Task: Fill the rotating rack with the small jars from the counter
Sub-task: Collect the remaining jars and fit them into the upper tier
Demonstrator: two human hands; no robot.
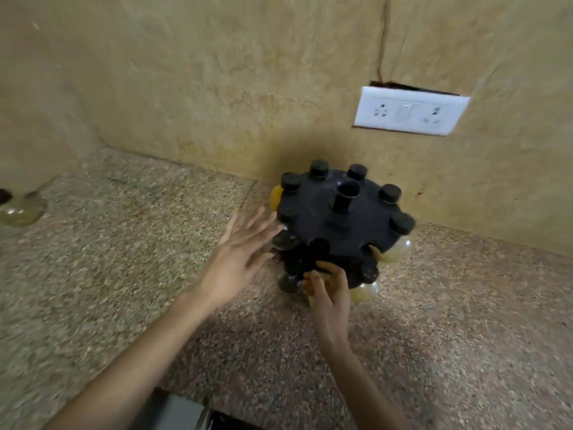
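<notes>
rack (338, 225) just right of left hand (242, 249), fingers (260, 221) spread, empty; right hand (328, 290) curled at its front, hold unclear; spare jars (21, 209) far left on surface (124, 243).

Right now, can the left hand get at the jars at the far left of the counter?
Probably yes: the left hand is open, and only bare counter lies between it and the jars.

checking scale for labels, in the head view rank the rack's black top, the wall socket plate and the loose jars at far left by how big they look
1. rack's black top
2. wall socket plate
3. loose jars: blurred and cut by the frame edge, so smallest only as seen
</notes>
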